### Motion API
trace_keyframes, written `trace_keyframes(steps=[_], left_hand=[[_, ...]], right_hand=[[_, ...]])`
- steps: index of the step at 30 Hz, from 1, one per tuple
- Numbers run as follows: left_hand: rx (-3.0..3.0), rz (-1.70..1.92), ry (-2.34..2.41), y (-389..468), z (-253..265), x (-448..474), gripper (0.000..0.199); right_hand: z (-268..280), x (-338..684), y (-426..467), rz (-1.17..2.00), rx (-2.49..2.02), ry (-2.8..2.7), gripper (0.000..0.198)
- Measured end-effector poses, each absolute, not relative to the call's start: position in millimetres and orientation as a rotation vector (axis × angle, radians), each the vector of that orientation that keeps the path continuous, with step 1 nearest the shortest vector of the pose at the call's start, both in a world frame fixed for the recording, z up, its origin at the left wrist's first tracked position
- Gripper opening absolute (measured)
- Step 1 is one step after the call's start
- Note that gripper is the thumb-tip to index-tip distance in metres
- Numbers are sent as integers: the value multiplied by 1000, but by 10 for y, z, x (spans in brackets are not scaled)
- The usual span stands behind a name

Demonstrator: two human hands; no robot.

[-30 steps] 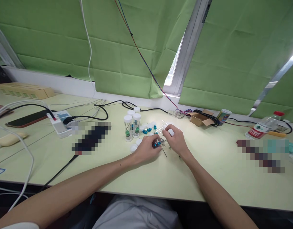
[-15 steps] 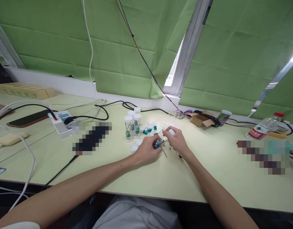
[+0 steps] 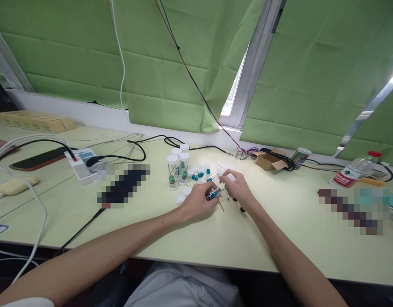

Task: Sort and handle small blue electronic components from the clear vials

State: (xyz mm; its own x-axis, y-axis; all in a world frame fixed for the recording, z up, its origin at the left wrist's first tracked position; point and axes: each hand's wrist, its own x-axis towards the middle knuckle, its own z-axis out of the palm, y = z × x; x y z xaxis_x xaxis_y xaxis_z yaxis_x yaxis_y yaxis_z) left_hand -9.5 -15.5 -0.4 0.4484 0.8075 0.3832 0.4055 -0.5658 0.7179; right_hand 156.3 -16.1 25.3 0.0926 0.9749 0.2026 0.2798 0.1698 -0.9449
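My left hand [image 3: 199,201] is wrapped round a small clear tube [image 3: 213,194] with something blue inside, its open end toward the right. My right hand [image 3: 236,187] is close beside it, thumb and fingers pinched at the tube's end; a thin metal-looking piece seems to be between them, too small to name. Beyond my hands lie several small blue parts [image 3: 200,174]. To their left stand several clear tubes with white caps [image 3: 172,170], the front ones with green pieces inside. Loose white caps [image 3: 180,198] lie beside my left wrist. Thin rods [image 3: 221,206] lie under my hands.
On the left are a power strip [image 3: 79,166], a dark phone [image 3: 39,158] and white cables. A small open cardboard box [image 3: 269,162] and a can [image 3: 301,157] stand at the back right, near a red-capped bottle [image 3: 351,172]. Another person's hand [image 3: 1,146] shows at the left edge.
My right hand has shifted slightly at the tube's end, and the tube shows more clearly in my left hand. At the far right edge, another person's hand has moved.
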Motion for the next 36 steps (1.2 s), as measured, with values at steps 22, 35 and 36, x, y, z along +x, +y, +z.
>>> trace_keyframes(steps=[22, 35, 36], left_hand=[[2109, 933, 942, -149, 22, -115, 36], [2103, 935, 940, -137, 22, -116, 34], [2105, 936, 939, -138, 24, -115, 34]], right_hand=[[289, 1506, -208, 943, -1292, -1305, 28], [283, 1509, -210, 764, -1367, -1410, 25], [281, 1509, -210, 756, -1368, -1416, 25]])
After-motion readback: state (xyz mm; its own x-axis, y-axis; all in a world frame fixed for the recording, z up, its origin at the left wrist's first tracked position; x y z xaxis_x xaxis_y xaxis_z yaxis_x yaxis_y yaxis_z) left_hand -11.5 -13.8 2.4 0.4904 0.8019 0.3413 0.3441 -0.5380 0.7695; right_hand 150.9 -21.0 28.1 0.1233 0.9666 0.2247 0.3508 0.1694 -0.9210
